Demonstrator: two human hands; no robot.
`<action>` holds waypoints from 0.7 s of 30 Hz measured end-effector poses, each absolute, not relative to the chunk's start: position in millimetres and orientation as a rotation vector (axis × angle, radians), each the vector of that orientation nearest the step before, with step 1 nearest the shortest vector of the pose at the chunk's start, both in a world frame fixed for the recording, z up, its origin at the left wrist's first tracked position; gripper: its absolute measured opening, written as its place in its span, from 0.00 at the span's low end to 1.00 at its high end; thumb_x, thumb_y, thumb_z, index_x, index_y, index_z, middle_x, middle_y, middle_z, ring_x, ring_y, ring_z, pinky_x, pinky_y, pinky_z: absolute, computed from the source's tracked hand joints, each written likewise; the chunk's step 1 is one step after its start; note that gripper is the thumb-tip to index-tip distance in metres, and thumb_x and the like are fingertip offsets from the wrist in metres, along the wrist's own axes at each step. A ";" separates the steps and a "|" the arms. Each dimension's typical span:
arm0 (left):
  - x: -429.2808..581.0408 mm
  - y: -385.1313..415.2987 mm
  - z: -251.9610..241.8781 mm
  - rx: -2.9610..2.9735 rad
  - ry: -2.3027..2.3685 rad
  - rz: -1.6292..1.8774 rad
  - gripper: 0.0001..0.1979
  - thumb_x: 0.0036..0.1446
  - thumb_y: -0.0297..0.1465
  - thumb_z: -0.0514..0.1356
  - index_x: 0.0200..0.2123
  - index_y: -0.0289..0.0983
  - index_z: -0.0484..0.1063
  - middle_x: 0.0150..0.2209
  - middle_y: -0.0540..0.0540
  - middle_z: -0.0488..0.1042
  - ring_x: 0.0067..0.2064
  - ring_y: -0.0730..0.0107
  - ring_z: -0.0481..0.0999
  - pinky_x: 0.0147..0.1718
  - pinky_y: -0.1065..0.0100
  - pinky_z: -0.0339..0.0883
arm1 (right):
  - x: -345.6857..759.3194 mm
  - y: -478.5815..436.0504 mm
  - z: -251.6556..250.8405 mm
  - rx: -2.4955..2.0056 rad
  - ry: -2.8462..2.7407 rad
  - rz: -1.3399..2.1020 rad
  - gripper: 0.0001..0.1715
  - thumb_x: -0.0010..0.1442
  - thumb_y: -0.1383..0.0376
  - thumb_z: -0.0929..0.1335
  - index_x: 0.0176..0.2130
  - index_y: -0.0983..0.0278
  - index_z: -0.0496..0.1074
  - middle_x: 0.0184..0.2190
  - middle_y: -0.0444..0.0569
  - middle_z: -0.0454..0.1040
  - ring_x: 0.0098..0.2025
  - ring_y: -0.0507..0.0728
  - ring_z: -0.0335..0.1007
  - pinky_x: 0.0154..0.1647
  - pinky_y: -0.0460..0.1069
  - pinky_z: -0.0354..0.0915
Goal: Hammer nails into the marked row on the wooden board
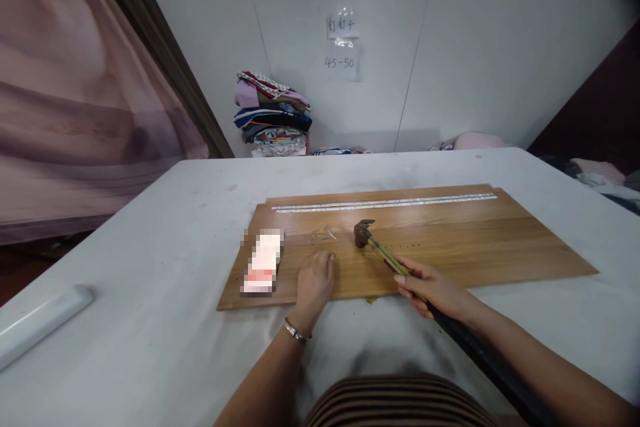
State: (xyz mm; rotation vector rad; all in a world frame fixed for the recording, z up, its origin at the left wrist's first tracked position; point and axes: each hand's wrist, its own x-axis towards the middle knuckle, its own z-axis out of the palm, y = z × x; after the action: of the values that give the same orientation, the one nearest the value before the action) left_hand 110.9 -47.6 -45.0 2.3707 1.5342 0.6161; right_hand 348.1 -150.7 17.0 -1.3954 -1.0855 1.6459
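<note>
My right hand (433, 288) is closed round the handle of a claw hammer (367, 239), whose dark head rests on the wooden board (450, 240). My left hand (315, 280) lies on the board with its fingers curled together near several small nails (325, 236); what the fingertips pinch, if anything, is hidden. A row of small holes or nail heads (407, 247) runs just right of the hammer head. A long strip of metal (385, 203) lies along the board's far edge.
The board sits on a white-covered table (150, 293). A blurred-out pink and white box (263, 261) rests on the board's left end. A white bar (40, 323) lies at the table's left edge. Folded clothes (273, 113) are stacked against the wall.
</note>
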 end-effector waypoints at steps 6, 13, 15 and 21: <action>109.6 -45.6 -47.4 2.374 1.532 0.608 0.14 0.66 0.29 0.46 0.31 0.37 0.68 0.31 0.45 0.75 0.35 0.66 0.73 0.35 0.67 0.61 | 348.9 -149.8 17.3 -1.401 -1.077 1.629 0.38 0.59 0.54 0.68 0.65 0.58 0.57 0.24 0.37 0.61 0.14 0.44 0.52 0.12 0.40 0.54; 110.4 -46.8 -42.6 2.380 1.545 0.581 0.14 0.65 0.29 0.47 0.29 0.37 0.67 0.30 0.46 0.74 0.34 0.66 0.73 0.34 0.68 0.60 | 345.0 -146.6 16.7 -1.391 -1.060 1.629 0.40 0.58 0.54 0.69 0.65 0.60 0.56 0.23 0.36 0.61 0.14 0.43 0.52 0.12 0.40 0.54; 110.6 -47.2 -41.9 2.384 1.548 0.577 0.14 0.65 0.29 0.47 0.29 0.37 0.67 0.30 0.46 0.74 0.34 0.67 0.73 0.33 0.68 0.59 | 343.9 -146.8 15.6 -1.399 -1.044 1.632 0.41 0.57 0.54 0.69 0.65 0.61 0.57 0.23 0.36 0.61 0.14 0.43 0.51 0.11 0.40 0.53; 110.5 -47.9 -43.6 2.390 1.526 0.563 0.18 0.67 0.34 0.46 0.28 0.37 0.69 0.30 0.45 0.75 0.34 0.66 0.73 0.34 0.67 0.59 | 345.2 -148.1 12.3 -1.398 -1.046 1.650 0.41 0.58 0.54 0.69 0.65 0.60 0.56 0.23 0.36 0.61 0.14 0.43 0.51 0.11 0.40 0.53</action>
State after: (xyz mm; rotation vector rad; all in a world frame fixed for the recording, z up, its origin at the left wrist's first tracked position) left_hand 110.5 -47.9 -43.6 2.3903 1.5259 0.5632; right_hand 345.2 -148.1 12.3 -1.3977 -1.0457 1.6499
